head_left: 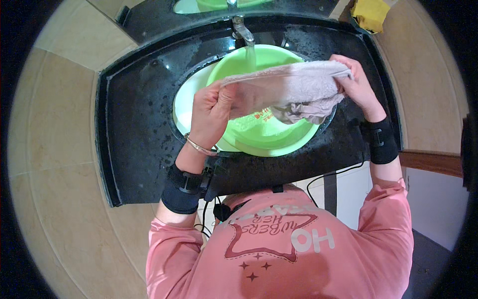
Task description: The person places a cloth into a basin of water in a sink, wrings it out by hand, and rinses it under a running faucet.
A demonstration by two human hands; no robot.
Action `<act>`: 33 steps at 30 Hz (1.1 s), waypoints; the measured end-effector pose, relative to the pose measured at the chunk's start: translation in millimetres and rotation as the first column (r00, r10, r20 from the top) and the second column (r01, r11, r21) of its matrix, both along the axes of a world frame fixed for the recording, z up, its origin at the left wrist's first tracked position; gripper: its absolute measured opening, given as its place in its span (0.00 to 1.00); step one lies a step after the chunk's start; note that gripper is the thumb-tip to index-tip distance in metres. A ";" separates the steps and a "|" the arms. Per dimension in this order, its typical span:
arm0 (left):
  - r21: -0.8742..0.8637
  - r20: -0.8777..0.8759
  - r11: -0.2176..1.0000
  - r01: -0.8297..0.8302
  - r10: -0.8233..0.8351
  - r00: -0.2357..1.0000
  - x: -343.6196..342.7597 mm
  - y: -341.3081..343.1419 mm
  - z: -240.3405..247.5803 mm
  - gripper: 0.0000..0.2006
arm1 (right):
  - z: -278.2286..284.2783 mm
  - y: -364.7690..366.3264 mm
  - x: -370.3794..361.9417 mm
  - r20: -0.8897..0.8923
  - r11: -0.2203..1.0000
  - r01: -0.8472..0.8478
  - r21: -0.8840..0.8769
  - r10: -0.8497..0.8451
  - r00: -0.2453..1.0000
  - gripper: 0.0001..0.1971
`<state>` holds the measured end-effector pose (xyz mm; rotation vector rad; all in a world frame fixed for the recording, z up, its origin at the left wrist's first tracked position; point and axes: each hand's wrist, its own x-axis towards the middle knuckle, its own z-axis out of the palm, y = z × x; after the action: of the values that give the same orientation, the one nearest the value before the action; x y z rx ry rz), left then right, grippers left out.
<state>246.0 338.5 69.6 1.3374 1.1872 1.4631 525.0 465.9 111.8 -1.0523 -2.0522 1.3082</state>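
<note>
Towel (294, 77) of pale grey terrycloth, left hand (211, 107) and right hand (354, 85) clamped on its ends, above round green plastic basin (274, 148), silver metal faucet (242, 32) beyond basin

Yellow cloth (370, 16) at far right; beige tiles (62, 104) left.

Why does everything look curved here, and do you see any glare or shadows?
Head view: a fisheye lens bows the black counter's edges and leaves the picture's corners black; head view: small glare spots dot the glossy counter; head view: the cloth looks darker, as if shaded, toward the left hand.
</note>
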 end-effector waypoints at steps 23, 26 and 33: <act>-0.010 -0.588 0.999 -0.034 0.022 0.809 -33.2 0.8 -20.0 0.07 | 5.8 -3.4 14.4 -0.118 0.991 -0.024 0.131 0.040 0.992 0.03; -0.186 -0.086 0.979 0.089 -0.106 0.991 -32.2 -1.7 -13.8 0.12 | 11.6 -1.4 12.6 -0.152 0.993 0.025 0.117 -0.007 0.988 0.04; -0.431 0.302 0.873 0.227 -0.097 0.948 -1.2 -10.3 -22.8 0.20 | 10.4 15.6 -10.1 -0.083 0.957 0.235 0.170 -0.224 0.971 0.02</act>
<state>244.8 328.2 46.8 0.8544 1.1188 1.1058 515.0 481.4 122.2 -1.1150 -1.8955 1.0081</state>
